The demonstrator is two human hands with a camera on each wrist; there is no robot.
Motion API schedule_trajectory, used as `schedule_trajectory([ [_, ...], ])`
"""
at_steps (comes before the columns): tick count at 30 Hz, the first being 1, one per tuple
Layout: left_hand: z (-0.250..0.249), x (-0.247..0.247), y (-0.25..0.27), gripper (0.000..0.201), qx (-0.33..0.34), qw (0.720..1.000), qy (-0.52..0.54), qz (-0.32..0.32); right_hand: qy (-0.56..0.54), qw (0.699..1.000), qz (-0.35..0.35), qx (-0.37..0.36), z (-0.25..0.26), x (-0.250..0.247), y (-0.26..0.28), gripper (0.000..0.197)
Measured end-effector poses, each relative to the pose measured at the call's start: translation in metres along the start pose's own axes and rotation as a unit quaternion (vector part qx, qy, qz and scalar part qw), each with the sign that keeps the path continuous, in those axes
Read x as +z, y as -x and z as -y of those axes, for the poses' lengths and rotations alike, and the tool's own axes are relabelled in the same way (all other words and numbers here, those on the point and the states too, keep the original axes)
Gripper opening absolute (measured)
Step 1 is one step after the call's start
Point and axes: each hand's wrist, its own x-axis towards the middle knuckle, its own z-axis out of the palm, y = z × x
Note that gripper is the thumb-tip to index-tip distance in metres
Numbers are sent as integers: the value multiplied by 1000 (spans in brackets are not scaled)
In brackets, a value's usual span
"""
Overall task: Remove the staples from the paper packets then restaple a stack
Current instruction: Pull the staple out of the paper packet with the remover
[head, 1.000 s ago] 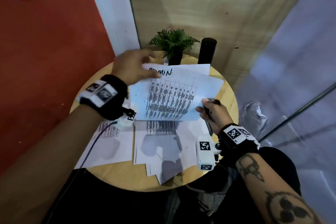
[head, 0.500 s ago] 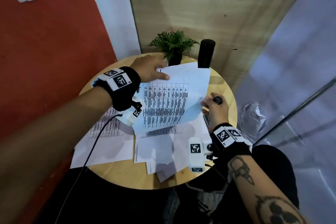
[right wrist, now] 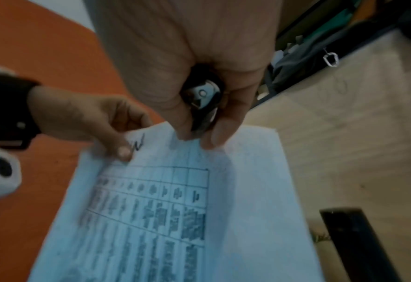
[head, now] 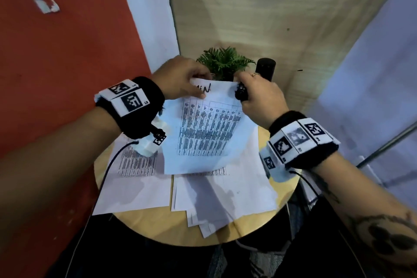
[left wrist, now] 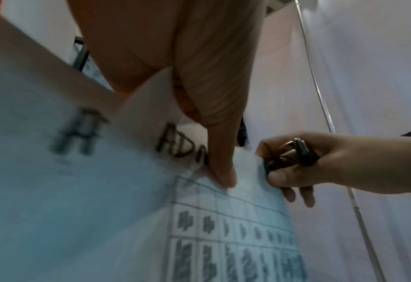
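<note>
Left hand (head: pixel 180 79) pinches the packet's (head: pixel 203 133) top edge; right hand (head: pixel 261 95) grips a black staple remover (head: pixel 241 93) at the top right corner. The packet hangs above the table (head: pixel 255 225), light and floppy, likely best held near the staple. Loose sheets (head: pixel 225 196) lie beneath; plant (head: pixel 223 61) close behind.

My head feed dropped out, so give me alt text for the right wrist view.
The right hand grips a black and metal staple remover at the top edge of a printed paper packet, while the left hand pinches that edge beside handwritten lettering. Behind are an orange wall and a pale wood panel.
</note>
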Motion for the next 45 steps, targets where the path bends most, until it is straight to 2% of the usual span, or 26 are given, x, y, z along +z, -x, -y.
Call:
schedule_trajectory([
  [2,12,-5,5,33,-28,999,-9,-42,-61,998,-12,14,-3,0,-1,30],
  [4,17,-7,11,33,-43,995,44,-72,-90,996,-17,13,-4,0,-2,27],
  [7,12,-6,17,25,-62,990,113,-58,-114,993,-19,9,-1,0,-2,27],
  [8,10,-5,17,19,-63,990,115,-51,-128,992,-21,11,0,1,-2,27],
  [12,7,-1,18,22,-40,989,131,-56,-178,984,-22,22,-2,3,-3,23],
  [16,0,1,19,16,-41,988,143,-51,-226,973,-28,26,-4,3,-4,18],
  [17,0,0,20,15,-40,988,140,-42,-261,964,-42,35,-3,3,-3,17],
  [19,3,0,20,16,-34,991,128,-33,-340,931,-113,67,-1,-1,0,15],
  [21,7,0,21,25,-40,992,116,-33,-392,896,-187,89,-6,-4,1,14],
  [23,7,-1,22,32,-42,990,124,-46,-429,870,-219,106,-7,-6,4,13],
  [24,6,-1,22,37,-42,989,130,-55,-435,866,-222,110,-7,-5,6,14],
  [26,5,-3,22,48,-35,987,145,-68,-416,875,-221,112,-6,0,12,20],
  [30,5,-8,25,57,-32,983,157,-85,-380,886,-243,102,-4,-3,21,37],
  [32,4,-11,25,51,-28,985,148,-79,-392,892,-205,91,2,-7,25,39],
  [34,1,-13,26,42,-28,986,145,-78,-375,917,-128,51,15,-4,30,42],
  [36,-3,-15,26,37,-31,984,154,-79,-322,942,-91,-2,28,1,32,47],
  [40,-13,-14,26,34,-39,980,181,-77,-198,968,-100,-114,36,0,24,57],
  [45,-20,-17,26,29,-60,972,219,-59,-134,965,-126,-187,39,-3,23,57],
])
